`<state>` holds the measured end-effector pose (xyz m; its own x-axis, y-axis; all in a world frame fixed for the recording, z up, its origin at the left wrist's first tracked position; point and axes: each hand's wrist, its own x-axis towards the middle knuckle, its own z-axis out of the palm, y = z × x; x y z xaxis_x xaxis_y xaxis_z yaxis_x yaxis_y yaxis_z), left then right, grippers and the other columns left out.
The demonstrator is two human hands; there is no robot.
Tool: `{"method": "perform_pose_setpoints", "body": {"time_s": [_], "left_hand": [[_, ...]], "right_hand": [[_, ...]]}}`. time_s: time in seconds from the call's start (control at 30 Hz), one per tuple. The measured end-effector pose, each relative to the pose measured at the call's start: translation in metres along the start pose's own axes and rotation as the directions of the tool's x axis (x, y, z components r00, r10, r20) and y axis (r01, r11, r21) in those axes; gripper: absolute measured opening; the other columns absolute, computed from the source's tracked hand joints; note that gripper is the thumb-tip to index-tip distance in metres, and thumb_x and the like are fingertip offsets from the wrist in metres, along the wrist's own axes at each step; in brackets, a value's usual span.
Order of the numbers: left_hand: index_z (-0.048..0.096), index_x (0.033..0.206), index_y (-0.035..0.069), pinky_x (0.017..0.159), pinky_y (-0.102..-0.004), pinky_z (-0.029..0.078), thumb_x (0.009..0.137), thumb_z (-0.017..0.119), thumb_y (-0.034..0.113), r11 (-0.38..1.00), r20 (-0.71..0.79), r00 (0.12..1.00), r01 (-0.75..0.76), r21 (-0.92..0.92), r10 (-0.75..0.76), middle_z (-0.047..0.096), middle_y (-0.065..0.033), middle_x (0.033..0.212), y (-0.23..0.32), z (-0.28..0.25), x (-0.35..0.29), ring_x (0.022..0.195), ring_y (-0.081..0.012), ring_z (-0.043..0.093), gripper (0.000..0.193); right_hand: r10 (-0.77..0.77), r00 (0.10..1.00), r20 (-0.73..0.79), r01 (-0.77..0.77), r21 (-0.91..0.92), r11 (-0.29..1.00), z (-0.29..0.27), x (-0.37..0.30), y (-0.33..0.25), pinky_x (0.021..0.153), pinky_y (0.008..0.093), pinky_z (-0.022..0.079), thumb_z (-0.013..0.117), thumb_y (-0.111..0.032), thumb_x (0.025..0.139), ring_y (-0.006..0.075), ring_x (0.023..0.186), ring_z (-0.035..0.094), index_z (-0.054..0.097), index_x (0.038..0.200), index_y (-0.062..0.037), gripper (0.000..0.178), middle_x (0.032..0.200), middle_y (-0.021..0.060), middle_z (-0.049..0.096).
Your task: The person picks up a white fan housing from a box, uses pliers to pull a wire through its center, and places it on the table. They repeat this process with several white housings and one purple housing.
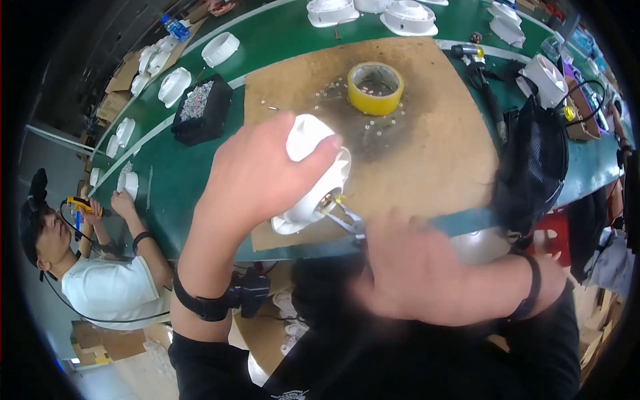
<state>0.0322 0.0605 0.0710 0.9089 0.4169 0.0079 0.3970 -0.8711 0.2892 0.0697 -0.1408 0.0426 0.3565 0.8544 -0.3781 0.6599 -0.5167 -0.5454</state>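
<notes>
My left hand [257, 177] is closed around a white plastic housing [308, 207], tilted above the near edge of a brown cardboard sheet [433, 140]. Copper and a yellow bit show in the opening on the housing's lower right side. At that opening are the jaws of a pair of metal pliers [348, 222]. My right hand [420, 270], smeared by motion, is wrapped round the pliers' handles, which it mostly hides. Whether the jaws pinch the yellow bit, I cannot tell. Beyond the housing, a yellow tape roll [375, 103] lies on the cardboard with small parts inside its ring.
Left of the cardboard stands a black bin [202, 110] of small parts. More white housings [408, 18] sit along the green table [280, 40]. A black mesh bag [533, 163] and a dark tool [490, 93] lie on the right. At the left, a co-worker [110, 273] handles a housing.
</notes>
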Motion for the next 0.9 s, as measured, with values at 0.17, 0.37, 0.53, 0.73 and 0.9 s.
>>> {"method": "perform_pose_setpoints", "body": {"time_s": [0.17,0.37,0.53,0.73,0.9], "left_hand": [[0.066,0.094,-0.002,0.07,-0.0391,0.051,0.088,0.066,0.049,1.0,-0.043,0.999,-0.005,0.006,0.006,0.068,-0.0219,0.082,0.004,0.004,-0.005,0.077,-0.0346,0.068,0.052],[0.067,0.09,-0.002,0.077,-0.0423,0.051,0.084,0.063,0.059,0.987,-0.022,0.999,-0.029,-0.159,0.026,0.068,-0.0235,0.09,-0.03,0.005,0.005,0.088,-0.0396,0.066,0.061],[0.069,0.091,-0.003,0.077,-0.0378,0.051,0.085,0.065,0.057,0.951,-0.019,0.999,-0.054,-0.304,0.051,0.069,-0.0194,0.086,-0.036,0.012,0.01,0.081,-0.0319,0.068,0.06],[0.071,0.093,-0.002,0.077,-0.0376,0.05,0.084,0.065,0.057,0.966,-0.076,0.995,-0.086,-0.243,0.07,0.069,-0.0188,0.087,-0.03,0.013,0.001,0.082,-0.0325,0.067,0.06],[0.071,0.094,-0.002,0.078,-0.037,0.05,0.085,0.065,0.057,0.953,-0.069,0.995,-0.082,-0.29,0.065,0.07,-0.0177,0.087,-0.035,0.011,0.003,0.082,-0.0304,0.067,0.059]], "right_hand": [[-0.005,0.998,-0.066,-0.005,-0.146,0.989,-0.002,-0.008,0.014,0.076,0.04,0.056,0.066,-0.028,0.081,0.0376,0.089,0.066,0.048,0.099,0.0045,0.041,0.1,0.0239,0.06],[-0.326,0.923,0.207,-0.047,0.898,0.438,0.016,-0.026,0.064,0.088,0.037,0.053,0.066,-0.029,0.087,0.0218,0.102,0.057,0.037,0.138,0.006,0.068,0.119,0.0177,0.053],[-0.368,0.887,0.279,-0.379,0.894,-0.237,0.017,-0.026,0.054,0.091,0.0359,0.055,0.056,-0.025,0.096,0.0196,0.105,0.057,0.035,0.143,0.0021,0.058,0.123,0.0151,0.052],[-0.279,0.917,0.287,-0.193,0.927,0.321,0.014,-0.016,0.049,0.078,0.0275,0.049,0.059,-0.033,0.094,0.0151,0.097,0.056,0.044,0.139,-0.0015,0.056,0.11,0.0093,0.057],[-0.336,0.89,0.309,-0.25,0.946,0.209,0.015,-0.011,0.052,0.06,0.0241,0.04,0.059,-0.029,0.093,0.0095,0.069,0.05,0.051,0.125,-0.0019,0.043,0.085,0.0017,0.054]]}}
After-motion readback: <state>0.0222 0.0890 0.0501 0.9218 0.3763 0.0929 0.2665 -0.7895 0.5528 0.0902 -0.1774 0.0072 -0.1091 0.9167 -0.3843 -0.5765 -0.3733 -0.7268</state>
